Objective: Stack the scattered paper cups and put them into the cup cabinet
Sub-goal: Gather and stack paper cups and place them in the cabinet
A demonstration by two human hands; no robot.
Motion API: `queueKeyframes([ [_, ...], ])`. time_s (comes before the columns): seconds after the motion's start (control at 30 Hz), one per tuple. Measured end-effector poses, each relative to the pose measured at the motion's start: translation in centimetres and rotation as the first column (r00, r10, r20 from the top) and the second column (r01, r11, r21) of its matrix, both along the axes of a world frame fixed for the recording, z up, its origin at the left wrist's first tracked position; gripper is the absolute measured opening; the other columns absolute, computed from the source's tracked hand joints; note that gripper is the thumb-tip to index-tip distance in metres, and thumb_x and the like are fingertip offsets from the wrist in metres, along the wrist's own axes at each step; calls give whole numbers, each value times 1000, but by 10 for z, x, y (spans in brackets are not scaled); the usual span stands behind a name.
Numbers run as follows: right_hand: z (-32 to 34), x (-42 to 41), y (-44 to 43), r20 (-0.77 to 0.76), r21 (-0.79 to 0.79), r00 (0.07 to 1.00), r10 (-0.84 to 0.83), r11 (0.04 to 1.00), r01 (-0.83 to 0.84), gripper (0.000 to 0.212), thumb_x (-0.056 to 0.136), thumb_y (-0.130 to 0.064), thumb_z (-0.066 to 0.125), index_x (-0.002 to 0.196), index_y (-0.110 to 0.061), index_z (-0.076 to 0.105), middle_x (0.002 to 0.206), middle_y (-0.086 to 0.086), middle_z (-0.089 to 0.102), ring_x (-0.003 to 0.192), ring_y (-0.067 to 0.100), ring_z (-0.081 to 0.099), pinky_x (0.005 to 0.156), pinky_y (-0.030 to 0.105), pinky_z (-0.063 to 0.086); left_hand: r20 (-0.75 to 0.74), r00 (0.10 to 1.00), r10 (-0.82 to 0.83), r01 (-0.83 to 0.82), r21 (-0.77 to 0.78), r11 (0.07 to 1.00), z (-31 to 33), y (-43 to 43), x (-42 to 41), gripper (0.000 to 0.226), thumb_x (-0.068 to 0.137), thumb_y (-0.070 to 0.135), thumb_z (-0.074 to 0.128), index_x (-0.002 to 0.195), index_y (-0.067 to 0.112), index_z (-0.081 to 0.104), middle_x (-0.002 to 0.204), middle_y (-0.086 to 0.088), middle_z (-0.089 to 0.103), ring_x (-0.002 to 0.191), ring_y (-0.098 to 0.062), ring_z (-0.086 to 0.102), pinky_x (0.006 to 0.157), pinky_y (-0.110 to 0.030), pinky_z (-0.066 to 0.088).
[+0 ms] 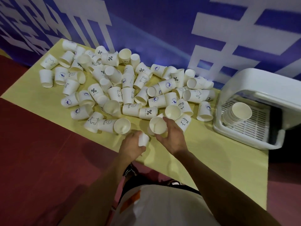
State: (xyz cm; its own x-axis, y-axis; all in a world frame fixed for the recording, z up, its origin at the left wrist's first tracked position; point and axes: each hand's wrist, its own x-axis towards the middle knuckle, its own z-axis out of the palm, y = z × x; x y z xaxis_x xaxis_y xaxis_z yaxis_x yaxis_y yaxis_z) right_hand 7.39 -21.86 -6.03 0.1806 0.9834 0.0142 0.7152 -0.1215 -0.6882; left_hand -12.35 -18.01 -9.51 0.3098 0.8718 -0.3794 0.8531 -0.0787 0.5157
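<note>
At the near edge of the yellow desk (211,152), the left hand (132,145) has its fingers curled round 1 small paper cup (143,139), which is too blurred to tell which end leads. The right hand (172,137) grips a second cup (158,125) by its wall, open mouth turned up toward the camera. The 2 cups sit just beside each other and are not nested. With that mouth presented open, I judge the step in hand is sliding 1 cup into the other.

Beyond the hands, the scattered cups (122,88) lie in a loose heap across the desk, most on their sides, many touching or leaning on neighbours. At the right end stands the white cup cabinet (260,88), its front open. Inside, a stack (236,115) lies tilted on the slatted rack, mouth toward the person, probably laid that way to fit the low space. Most of the task looks undone.
</note>
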Motion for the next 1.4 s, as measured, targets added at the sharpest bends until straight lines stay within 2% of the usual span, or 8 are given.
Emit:
queueKeyframes([
  [0.27, 34, 37, 16, -135, 83, 973, -186, 977, 198, 72, 82, -43, 77, 144, -20, 46, 137, -2, 56, 119, 18, 57, 94, 40, 52, 155, 988, -13, -18, 197, 980, 40, 28, 39, 78, 65, 36, 80, 135, 20, 50, 114, -4, 57, 103, -23, 55, 80, -33, 47],
  [0.4, 50, 61, 24, -122, 143, 956, -268, 948, 284, 73, 83, -53, 73, 143, -25, 43, 135, -4, 56, 118, 16, 56, 87, 33, 50, 204, 977, -57, 2, 260, 966, 64, 50, 69, 75, 66, 32, 82, 133, 18, 51, 114, -6, 58, 102, -25, 56, 82, -34, 47],
  [0.53, 68, 95, 22, -94, 203, 920, -380, 897, 391, 71, 83, -48, 73, 143, -22, 45, 137, 0, 54, 123, 21, 53, 98, 41, 50, 259, 960, -107, 45, 235, 971, 83, 66, 105, 71, 68, 36, 80, 130, 22, 50, 118, -3, 57, 105, -22, 57, 87, -38, 51],
  [0.73, 95, 160, 2, -120, 260, 768, -629, 726, 636, 74, 83, -48, 75, 143, -22, 41, 137, 2, 48, 121, 18, 51, 93, 32, 45, 443, 887, -127, 70, 145, 987, 105, 80, 167, 69, 75, 29, 83, 135, 24, 49, 126, 0, 60, 108, -18, 60, 93, -38, 51],
  [0.9, 96, 195, -26, -174, 237, 636, -752, 595, 768, 69, 81, -40, 76, 139, -16, 47, 132, 7, 52, 121, 24, 51, 100, 40, 47, 506, 840, -195, 162, 109, 981, 114, 84, 208, 72, 78, 30, 82, 139, 25, 45, 126, 2, 60, 102, -16, 62, 86, -32, 53],
  [1.07, 84, 198, -37, -183, 250, 665, -724, 620, 744, 67, 78, -39, 78, 136, -23, 48, 126, -1, 50, 114, 12, 47, 93, 32, 44, 467, 845, -260, 243, 97, 965, 113, 90, 233, 79, 78, 27, 82, 144, 27, 38, 134, -4, 54, 108, -22, 60, 93, -44, 54],
  [1.23, 67, 205, -46, -88, 220, 658, -748, 630, 745, 75, 80, -32, 80, 143, -16, 43, 131, 5, 44, 116, 18, 47, 91, 31, 41, 437, 862, -258, 255, 67, 965, 108, 97, 245, 83, 77, 21, 81, 146, 31, 36, 139, -3, 41, 107, -20, 57, 88, -32, 50],
  [1.4, 59, 208, -39, -21, 114, 657, -754, 651, 750, 77, 76, -29, 79, 143, -15, 44, 134, 8, 43, 119, 26, 49, 97, 44, 49, 405, 869, -286, 294, 44, 955, 104, 94, 254, 78, 74, 22, 81, 140, 36, 42, 130, 0, 37, 112, -25, 55, 96, -34, 49],
])
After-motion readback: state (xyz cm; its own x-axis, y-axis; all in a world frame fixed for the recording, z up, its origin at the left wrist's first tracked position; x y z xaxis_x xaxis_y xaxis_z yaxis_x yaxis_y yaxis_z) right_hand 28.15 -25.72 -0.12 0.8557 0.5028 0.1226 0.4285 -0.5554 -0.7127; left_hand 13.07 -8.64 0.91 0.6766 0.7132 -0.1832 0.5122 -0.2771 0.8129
